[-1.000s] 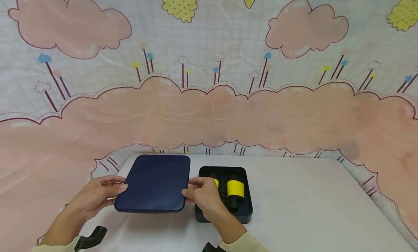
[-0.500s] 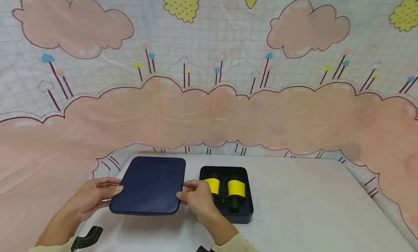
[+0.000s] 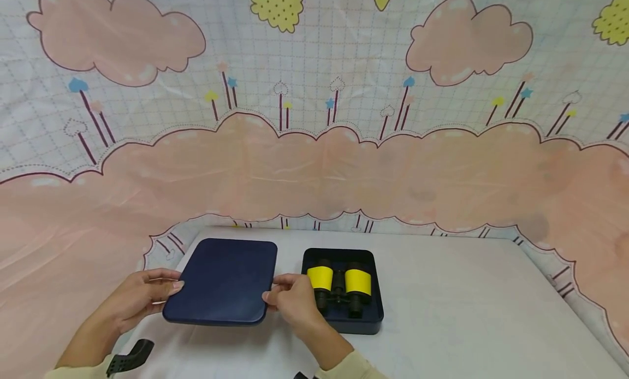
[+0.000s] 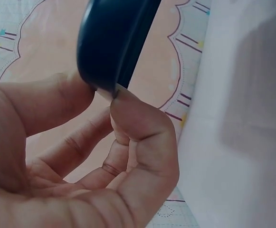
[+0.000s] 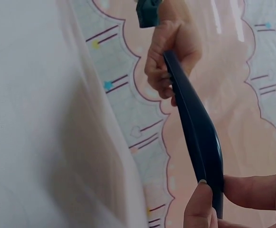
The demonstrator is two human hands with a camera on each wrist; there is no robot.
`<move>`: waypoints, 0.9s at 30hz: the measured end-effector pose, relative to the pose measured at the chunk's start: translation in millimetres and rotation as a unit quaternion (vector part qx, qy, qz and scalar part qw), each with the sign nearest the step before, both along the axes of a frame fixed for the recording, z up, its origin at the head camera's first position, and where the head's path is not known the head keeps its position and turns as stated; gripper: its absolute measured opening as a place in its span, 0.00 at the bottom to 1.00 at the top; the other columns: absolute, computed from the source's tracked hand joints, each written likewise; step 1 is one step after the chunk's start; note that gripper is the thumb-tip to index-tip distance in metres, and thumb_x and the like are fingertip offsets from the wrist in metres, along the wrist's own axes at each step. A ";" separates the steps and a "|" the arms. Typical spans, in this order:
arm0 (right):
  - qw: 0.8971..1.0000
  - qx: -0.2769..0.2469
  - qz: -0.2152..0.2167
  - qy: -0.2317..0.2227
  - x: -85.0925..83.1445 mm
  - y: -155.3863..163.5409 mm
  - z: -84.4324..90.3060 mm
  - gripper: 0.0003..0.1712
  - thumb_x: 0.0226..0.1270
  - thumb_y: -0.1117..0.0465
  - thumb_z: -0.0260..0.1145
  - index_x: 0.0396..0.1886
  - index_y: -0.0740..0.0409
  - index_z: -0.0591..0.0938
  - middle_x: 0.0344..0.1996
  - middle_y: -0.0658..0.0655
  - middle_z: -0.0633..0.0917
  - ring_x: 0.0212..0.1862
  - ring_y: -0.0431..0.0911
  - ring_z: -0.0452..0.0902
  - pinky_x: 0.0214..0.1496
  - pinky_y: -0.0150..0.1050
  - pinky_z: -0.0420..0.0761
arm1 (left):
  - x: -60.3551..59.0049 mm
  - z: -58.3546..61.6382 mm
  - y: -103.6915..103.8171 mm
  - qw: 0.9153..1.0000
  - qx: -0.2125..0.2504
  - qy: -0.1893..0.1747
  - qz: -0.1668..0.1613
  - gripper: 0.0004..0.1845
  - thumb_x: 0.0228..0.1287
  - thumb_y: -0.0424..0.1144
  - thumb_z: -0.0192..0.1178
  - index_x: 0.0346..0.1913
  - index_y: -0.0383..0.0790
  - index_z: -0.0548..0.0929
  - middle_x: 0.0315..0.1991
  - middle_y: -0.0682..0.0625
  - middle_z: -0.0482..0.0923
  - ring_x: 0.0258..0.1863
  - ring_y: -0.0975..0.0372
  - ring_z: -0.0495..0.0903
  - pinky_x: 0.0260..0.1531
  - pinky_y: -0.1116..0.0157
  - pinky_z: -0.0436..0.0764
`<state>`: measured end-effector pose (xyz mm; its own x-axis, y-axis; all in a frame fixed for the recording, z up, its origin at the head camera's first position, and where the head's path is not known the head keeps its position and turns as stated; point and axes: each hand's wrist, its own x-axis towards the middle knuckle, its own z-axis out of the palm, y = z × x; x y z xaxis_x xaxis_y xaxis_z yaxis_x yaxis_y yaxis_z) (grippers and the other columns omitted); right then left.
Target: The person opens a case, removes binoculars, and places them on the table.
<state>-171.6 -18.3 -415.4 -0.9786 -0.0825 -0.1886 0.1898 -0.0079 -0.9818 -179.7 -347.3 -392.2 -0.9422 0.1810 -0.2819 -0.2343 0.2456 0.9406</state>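
Observation:
A dark blue rounded lid (image 3: 223,280) is held between both hands above the left part of the table. My left hand (image 3: 135,300) pinches its left edge, thumb on one face and a fingertip on the other, as the left wrist view shows at the lid (image 4: 111,42). On the opposite edge my right hand (image 3: 297,302) pinches with thumb and fingers; the lid (image 5: 195,123) appears edge-on in the right wrist view. Just right of that hand stands an uncovered dark blue box (image 3: 366,326). Inside it lie black and yellow binoculars (image 3: 358,282).
The white tabletop (image 3: 457,297) stretches to the right of the box. Behind it hangs a backdrop cloth (image 3: 319,171) printed with clouds. A black strap (image 3: 131,358) sits at the left cuff. The lid casts a shadow on the tabletop.
Both hands have carried the lid slightly left and down, away from the box. More of the binoculars' left barrel now shows. The box and binoculars stay put.

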 end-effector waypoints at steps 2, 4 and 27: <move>1.000 -0.001 0.000 -0.001 0.2 -1.1 -1.1 0.20 0.58 0.74 0.76 0.52 0.68 0.86 0.30 0.55 0.85 0.29 0.41 0.82 0.39 0.36 0.90 | 0.2 -1.0 -1.5 1.000 0.002 -0.001 0.000 0.07 0.75 0.34 0.61 0.52 0.45 0.83 0.39 0.60 0.87 0.36 0.66 0.87 0.40 0.66 0.88; 1.000 -0.002 0.000 -0.003 0.5 -2.0 -1.9 0.20 0.58 0.74 0.76 0.52 0.68 0.86 0.30 0.55 0.85 0.30 0.41 0.82 0.39 0.36 0.90 | 0.5 -2.2 -3.0 1.000 0.005 -0.003 -0.001 0.07 0.75 0.34 0.61 0.50 0.47 0.84 0.39 0.60 0.87 0.36 0.66 0.87 0.40 0.66 0.88; 1.000 -0.005 0.001 -0.006 0.9 -15.5 -10.8 0.20 0.57 0.76 0.75 0.51 0.70 0.85 0.29 0.55 0.84 0.29 0.41 0.82 0.38 0.36 0.90 | -1.1 -13.4 -18.2 0.999 0.022 -0.029 -0.011 0.09 0.76 0.34 0.59 0.47 0.53 0.85 0.40 0.61 0.88 0.38 0.67 0.88 0.40 0.65 0.88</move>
